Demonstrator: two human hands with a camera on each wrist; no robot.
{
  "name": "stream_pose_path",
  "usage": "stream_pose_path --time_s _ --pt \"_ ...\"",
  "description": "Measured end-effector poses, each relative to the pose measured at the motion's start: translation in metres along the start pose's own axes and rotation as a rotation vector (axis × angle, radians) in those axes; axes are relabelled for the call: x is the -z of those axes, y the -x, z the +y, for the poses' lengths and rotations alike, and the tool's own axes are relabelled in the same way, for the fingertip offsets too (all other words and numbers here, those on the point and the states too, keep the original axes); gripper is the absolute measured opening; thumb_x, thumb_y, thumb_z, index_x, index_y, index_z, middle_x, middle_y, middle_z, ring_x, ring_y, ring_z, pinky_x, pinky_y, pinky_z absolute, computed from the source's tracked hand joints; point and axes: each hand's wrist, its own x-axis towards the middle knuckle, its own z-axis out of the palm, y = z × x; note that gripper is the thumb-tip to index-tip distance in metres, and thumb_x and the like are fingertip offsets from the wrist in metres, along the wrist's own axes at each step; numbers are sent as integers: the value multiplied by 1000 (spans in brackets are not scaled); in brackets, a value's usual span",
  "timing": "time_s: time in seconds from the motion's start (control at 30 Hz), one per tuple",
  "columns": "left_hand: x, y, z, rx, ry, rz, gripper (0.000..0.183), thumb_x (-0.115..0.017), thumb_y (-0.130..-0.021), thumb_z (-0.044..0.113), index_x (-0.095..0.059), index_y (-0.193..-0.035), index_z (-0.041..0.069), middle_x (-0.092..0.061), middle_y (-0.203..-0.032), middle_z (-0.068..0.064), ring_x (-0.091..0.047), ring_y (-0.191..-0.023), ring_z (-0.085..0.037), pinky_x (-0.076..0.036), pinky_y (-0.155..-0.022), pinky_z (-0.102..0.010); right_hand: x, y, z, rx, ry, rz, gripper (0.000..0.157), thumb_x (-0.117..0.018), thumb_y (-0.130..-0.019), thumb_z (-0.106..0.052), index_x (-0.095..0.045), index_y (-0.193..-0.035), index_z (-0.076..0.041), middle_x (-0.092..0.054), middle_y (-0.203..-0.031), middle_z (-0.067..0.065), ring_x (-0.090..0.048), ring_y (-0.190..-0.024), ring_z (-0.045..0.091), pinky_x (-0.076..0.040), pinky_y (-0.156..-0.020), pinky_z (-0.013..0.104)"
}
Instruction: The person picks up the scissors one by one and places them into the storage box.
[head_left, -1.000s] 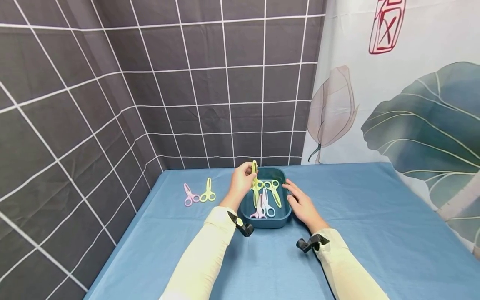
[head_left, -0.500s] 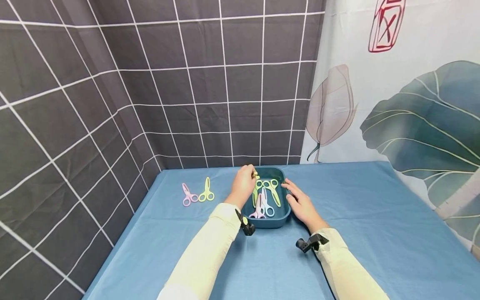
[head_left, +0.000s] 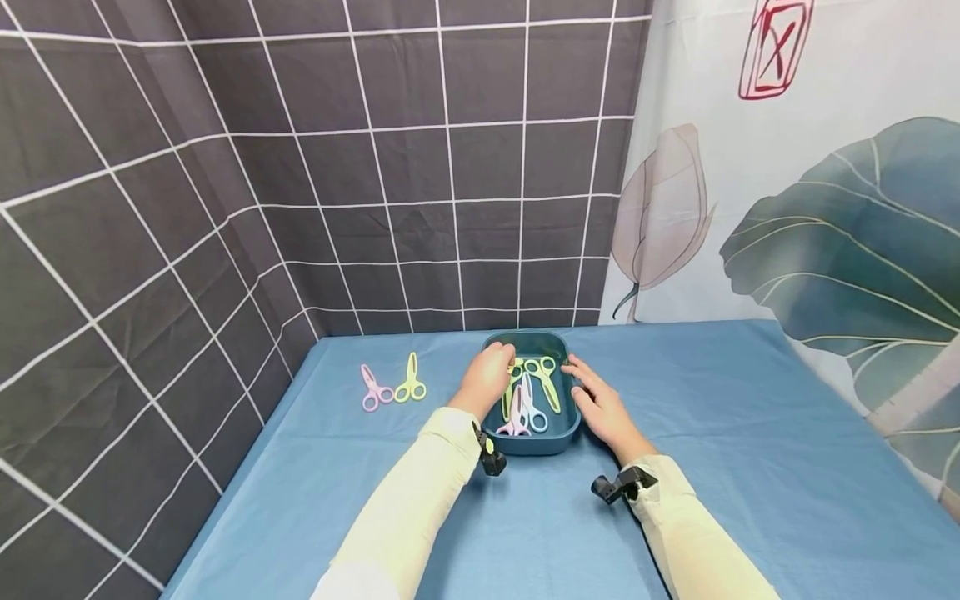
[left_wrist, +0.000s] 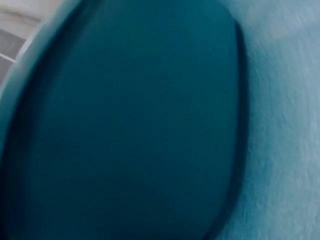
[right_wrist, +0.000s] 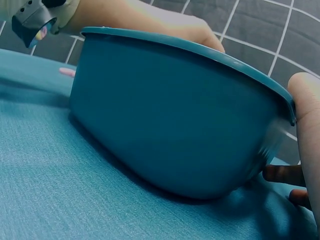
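Note:
A teal plastic bin (head_left: pixel 534 447) holds several pairs of children's plastic scissors. Yellow-green scissors (head_left: pixel 550 387), blue-white scissors (head_left: pixel 535 414) and pink scissors (head_left: pixel 516 417) lie inside it. My left hand (head_left: pixel 486 375) reaches over the bin's left side, its fingers curled on yellow scissors that they mostly hide. Against the bin's right rim rests my right hand (head_left: pixel 604 410); the right wrist view shows its fingers (right_wrist: pixel 282 174) by the outer wall. The left wrist view shows only the bin's outer wall (left_wrist: pixel 135 125), with no hand.
Left of the bin, pink scissors (head_left: pixel 376 389) and yellow scissors (head_left: pixel 410 382) lie side by side on the blue tablecloth (head_left: pixel 315 483). A dark grid-patterned curtain (head_left: pixel 420 175) hangs behind and to the left, a printed white one (head_left: pixel 675 75) at the back right.
My left hand has lowered toward the bin with the yellow scissors, which stood upright in its fingers a second ago. My right hand has stayed at the rim. The head view has shifted slightly.

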Motion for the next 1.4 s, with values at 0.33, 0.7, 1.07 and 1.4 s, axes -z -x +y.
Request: stream_pose_path --time_s 0.33,0.7,1.07,1.4 --pt "5 -1 -1 -141 -167 -119 14 -70 -90 1 -63 -94 12 -60 -92 -4 -61 -81 -18 -52 -74 -32 1 -2 0 -9 4 -5 41 -47 -104 -11 -56 -143 -8 -36 -161 11 -33 -147 35 -31 -114 58" --pt "0 -1 1 -238 -299 -290 18 -65 -92 10 -69 -76 18 -69 -84 0 -65 -80 -20 -56 -73 -38 1 -1 0 -10 -4 2 41 -48 -103 -10 -57 -143 -8 -37 -161 10 -36 -146 35 -34 -112 57" --pt "0 1 -1 -203 -180 -246 15 -63 -95 9 -71 -85 16 -68 -84 1 -61 -77 -17 -53 -73 -31 0 -1 -1 -16 1 -14 41 -47 -104 -12 -56 -144 -9 -36 -161 9 -34 -147 35 -32 -113 59" --pt "9 16 -28 -201 12 187 17 -62 -91 4 -74 -102 10 -70 -100 -4 -68 -92 -22 -56 -81 -37 1 0 0 3 -8 -4 41 -47 -103 -10 -56 -143 -8 -37 -161 11 -37 -146 36 -35 -110 57"
